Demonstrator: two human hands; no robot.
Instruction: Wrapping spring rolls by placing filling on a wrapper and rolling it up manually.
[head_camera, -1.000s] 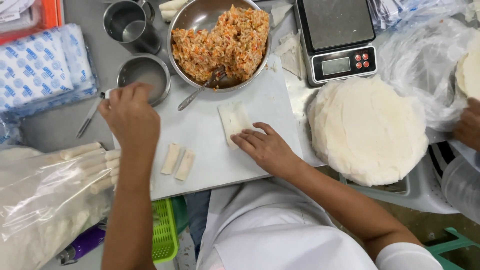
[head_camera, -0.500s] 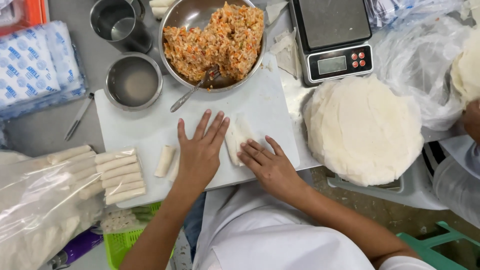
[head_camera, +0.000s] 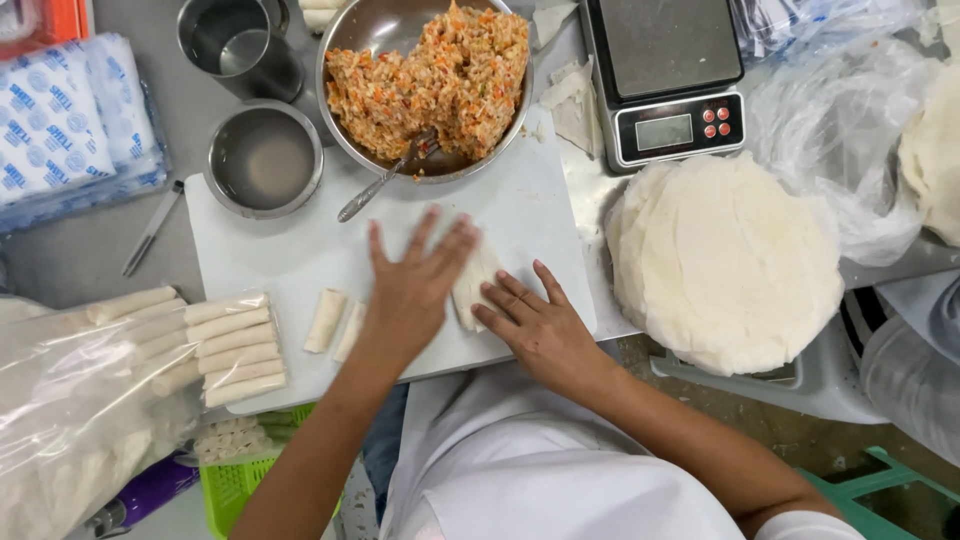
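**Two Hands on One Roll, Cutting Board as Reference**

Both hands rest flat on a white spring roll (head_camera: 477, 283) at the middle of the cutting board (head_camera: 290, 265). Left hand (head_camera: 412, 290): open, fingers spread, palm down. Right hand (head_camera: 537, 325): open, fingertips touching the roll. Two finished rolls (head_camera: 335, 322) lie leftward. Filling bowl (head_camera: 425, 80) overlaps the board's far edge.

Bare white cutting board (head_camera: 270, 265) left of the hands, hemmed by filling bowl (head_camera: 350, 40), small steel bowl (head_camera: 264, 160), finished rolls (head_camera: 235, 350), wrapper stack (head_camera: 725, 260) at right.
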